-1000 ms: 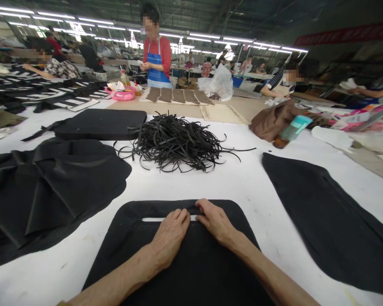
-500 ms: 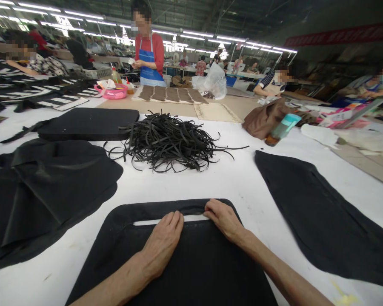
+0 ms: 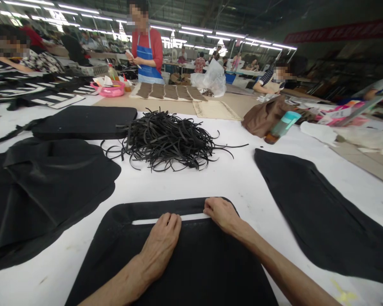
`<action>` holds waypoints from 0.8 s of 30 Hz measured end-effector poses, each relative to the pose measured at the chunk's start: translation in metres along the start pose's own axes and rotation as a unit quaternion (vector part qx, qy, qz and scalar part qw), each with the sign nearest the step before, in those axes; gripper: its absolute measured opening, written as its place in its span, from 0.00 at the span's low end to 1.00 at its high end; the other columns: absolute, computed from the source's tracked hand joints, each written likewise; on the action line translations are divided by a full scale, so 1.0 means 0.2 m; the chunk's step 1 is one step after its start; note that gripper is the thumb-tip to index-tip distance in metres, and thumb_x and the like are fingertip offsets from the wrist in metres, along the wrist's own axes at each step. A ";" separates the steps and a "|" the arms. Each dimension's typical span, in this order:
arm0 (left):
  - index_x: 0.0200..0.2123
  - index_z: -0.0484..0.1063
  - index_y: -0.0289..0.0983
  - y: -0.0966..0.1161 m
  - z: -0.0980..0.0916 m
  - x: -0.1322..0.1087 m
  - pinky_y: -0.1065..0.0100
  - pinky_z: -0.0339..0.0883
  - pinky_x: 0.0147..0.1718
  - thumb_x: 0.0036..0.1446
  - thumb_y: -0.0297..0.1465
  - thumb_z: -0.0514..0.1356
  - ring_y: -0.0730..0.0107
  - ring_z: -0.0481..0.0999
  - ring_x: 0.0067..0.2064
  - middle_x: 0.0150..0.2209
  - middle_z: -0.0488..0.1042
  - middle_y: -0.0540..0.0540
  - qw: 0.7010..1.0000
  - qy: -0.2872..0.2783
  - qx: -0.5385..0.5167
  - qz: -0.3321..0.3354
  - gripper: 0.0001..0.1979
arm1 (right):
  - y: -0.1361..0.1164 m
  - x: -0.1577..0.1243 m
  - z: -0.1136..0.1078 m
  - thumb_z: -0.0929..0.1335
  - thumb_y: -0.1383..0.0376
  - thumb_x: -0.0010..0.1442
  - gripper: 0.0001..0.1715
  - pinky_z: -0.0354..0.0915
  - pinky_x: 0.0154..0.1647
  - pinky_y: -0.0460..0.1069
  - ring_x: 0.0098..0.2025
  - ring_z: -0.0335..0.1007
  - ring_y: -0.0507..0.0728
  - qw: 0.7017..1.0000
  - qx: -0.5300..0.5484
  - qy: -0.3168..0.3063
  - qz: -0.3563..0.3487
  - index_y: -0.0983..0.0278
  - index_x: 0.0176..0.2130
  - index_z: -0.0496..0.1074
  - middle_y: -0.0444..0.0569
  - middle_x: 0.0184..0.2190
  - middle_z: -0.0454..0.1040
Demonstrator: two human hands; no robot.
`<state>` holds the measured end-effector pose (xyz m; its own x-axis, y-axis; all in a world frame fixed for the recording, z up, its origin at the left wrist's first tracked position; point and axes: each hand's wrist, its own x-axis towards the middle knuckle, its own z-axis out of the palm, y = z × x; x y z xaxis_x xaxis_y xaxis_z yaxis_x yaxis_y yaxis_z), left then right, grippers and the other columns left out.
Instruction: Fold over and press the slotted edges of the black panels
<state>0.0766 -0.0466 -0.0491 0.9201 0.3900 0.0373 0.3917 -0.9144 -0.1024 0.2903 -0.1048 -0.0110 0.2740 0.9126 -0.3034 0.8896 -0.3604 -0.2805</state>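
A black fabric panel [image 3: 191, 263] with rounded corners lies flat on the white table [image 3: 242, 178] right in front of me. A long narrow slot [image 3: 147, 221] near its far edge shows the white table through it. My left hand [image 3: 161, 242] rests flat on the panel, fingertips at the slot's near edge, fingers together and stretched out. My right hand [image 3: 220, 214] lies at the slot's right end, its fingers curled down onto the black strip beyond the slot.
A heap of thin black strips [image 3: 166, 138] sits beyond the panel. More black fabric pieces lie at the left [image 3: 44, 191], far left [image 3: 83, 121] and right [image 3: 322, 216]. A teal-capped bottle [image 3: 279, 126] lies by brown cloth [image 3: 263, 117]. Other people work at tables behind.
My right hand has slid rightward along the slot, uncovering more of it. My left hand has drawn back slightly toward me. The view has shifted a little.
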 end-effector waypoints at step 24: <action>0.56 0.58 0.33 0.06 -0.07 0.07 0.57 0.62 0.41 0.52 0.18 0.48 0.58 0.65 0.42 0.43 0.66 0.39 0.998 -0.051 0.000 -0.022 0.26 | 0.01 0.07 -0.03 0.67 0.65 0.46 0.05 0.55 0.28 0.45 0.31 0.69 0.53 0.997 0.036 -0.045 0.060 0.63 0.26 0.74 0.46 0.27 0.75</action>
<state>0.0954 -0.0543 -0.0352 0.8962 0.4396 -0.0604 0.4326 -0.8958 -0.1020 0.2985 -0.0922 -0.0097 0.3393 0.8422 -0.4190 0.8228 -0.4816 -0.3017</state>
